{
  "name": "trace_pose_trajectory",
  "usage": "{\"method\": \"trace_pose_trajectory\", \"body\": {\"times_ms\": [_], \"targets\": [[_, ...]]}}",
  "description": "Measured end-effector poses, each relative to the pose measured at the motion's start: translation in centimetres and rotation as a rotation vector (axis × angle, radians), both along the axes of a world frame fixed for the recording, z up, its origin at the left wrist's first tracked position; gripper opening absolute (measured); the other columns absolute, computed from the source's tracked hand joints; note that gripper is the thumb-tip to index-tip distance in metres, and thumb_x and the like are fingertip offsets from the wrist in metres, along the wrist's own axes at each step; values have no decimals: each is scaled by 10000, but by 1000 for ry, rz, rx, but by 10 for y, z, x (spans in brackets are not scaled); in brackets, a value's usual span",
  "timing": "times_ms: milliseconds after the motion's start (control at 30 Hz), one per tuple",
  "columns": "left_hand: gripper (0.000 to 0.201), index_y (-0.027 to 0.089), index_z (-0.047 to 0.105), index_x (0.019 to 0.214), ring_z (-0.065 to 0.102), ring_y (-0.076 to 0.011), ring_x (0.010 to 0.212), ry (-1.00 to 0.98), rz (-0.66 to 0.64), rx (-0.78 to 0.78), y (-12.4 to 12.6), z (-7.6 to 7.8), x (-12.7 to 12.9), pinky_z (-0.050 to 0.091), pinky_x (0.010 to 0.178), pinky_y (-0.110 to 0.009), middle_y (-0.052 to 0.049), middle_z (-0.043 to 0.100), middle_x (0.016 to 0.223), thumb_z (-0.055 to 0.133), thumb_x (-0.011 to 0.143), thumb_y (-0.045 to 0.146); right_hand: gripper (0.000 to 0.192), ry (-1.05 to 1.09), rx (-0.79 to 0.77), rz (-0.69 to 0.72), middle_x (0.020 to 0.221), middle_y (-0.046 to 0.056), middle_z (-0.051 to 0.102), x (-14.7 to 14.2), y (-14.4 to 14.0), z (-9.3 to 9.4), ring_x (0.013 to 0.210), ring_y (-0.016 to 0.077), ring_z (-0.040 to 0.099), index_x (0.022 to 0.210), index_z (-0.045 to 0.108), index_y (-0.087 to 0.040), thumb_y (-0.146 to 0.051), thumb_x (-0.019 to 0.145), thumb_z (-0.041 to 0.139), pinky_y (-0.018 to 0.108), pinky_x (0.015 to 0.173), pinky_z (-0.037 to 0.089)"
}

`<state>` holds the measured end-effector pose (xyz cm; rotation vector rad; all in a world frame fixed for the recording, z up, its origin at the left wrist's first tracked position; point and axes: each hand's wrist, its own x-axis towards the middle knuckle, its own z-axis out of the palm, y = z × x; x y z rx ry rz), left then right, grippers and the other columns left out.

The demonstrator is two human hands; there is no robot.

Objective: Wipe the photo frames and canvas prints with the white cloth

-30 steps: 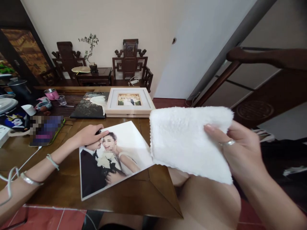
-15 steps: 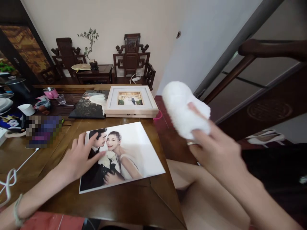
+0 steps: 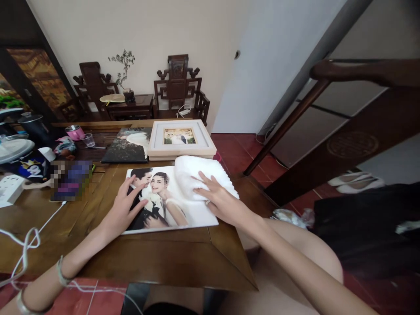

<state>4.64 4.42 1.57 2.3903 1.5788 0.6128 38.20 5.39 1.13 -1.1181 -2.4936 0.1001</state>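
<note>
I see my right hand (image 3: 219, 199) has brought the white cloth (image 3: 200, 177) down from mid-air, now pressing it open-palmed onto the photo (image 3: 183, 210) at one o'clock of my flat, open left hand (image 3: 126, 205).

Home living room: dark wooden table (image 3: 170, 258) in the lower centre with a framed wedding photo (image 3: 179, 139), carved wooden chairs (image 3: 179, 85) and a potted plant (image 3: 124, 72) by the back wall at upper left, red tile floor (image 3: 239, 151), staircase handrail (image 3: 361, 72) at upper right
</note>
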Motion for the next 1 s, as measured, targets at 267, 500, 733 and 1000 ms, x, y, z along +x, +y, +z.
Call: {"method": "trace_pose_trajectory", "body": {"times_ms": [267,500,733,1000], "targets": [[594,207,423,1479,239,-287,1502,-21,-28,-49,-13,-1,-6,254,1204,-528,-140,334,1589,387,984,535,716,-111,-67,-7,1525,122,460,-18,-71,16,1473,330,278,1281,632,-236,89,676,432,586,1130,385],[606,163,518,1411,320,-301,1467,1,-34,-26,-9,4,-8,260,1202,-514,-159,418,1539,448,944,542,731,-59,41,-35,1585,119,366,-69,-20,45,1491,325,258,1363,573,-230,96,730,406,586,1143,341],[528,173,549,1364,406,-308,1396,-25,-55,40,-11,3,-6,334,1155,-511,-157,487,1463,482,948,490,646,-210,-25,134,1377,143,595,-166,41,52,1350,312,453,1360,578,-195,50,771,479,496,1060,381],[564,190,511,1409,338,-301,1455,-64,-28,0,-12,-3,-8,312,1163,-524,-151,424,1540,486,940,502,493,-241,-60,5,1143,143,724,-123,30,50,1047,282,659,1246,687,-176,-15,805,538,349,883,467]]}}
